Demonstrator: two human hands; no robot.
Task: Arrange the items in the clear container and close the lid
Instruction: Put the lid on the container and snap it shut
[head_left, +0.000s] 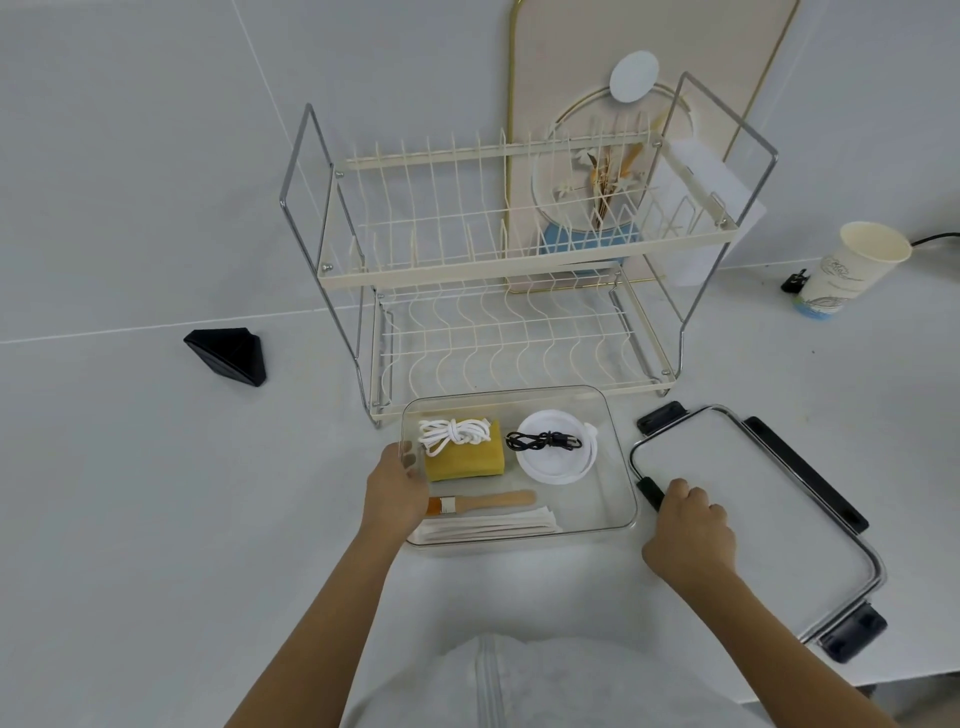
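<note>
The clear container (621, 467) sits on the white counter in front of me. Inside it lie a yellow sponge (467, 460) with a coiled white cord (454, 432) on top, a white round dish (555, 457) holding a black cable (543, 441), a wooden brush (485, 502) and folded white cloths (488, 527). My left hand (395, 486) grips the container's left wall. The clear lid (753, 504) with black clips lies flat to the right. My right hand (688, 530) is closed on the lid's near left edge by a black clip.
A two-tier cream dish rack (498, 260) stands right behind the container. A black wedge-shaped object (228, 356) lies at the left. A paper cup (852, 270) and a black plug (795, 280) are at the far right. A framed board (649, 62) leans on the wall.
</note>
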